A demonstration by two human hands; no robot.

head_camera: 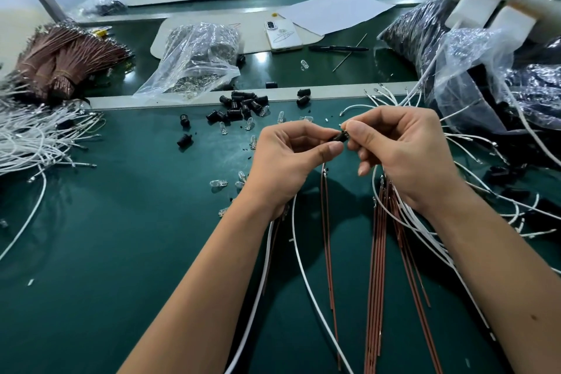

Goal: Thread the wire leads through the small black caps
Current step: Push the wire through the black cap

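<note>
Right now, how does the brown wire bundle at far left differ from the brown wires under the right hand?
The brown wire bundle is tied into thick, fanned-out bunches at the far left of the bench; the brown wires lie loose, few and nearly parallel, running toward the camera beneath the right hand. Both rest on the green mat and share the same reddish-brown insulation.

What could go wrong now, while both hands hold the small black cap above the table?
1. The black cap is only pinched between the left hand and the right hand; it may slip and fall among the loose caps.
2. The brown wires and white wires cross under the wrists, so pulling a lead may drag the others.
3. A forearm could roll the clear bulbs away.
</note>
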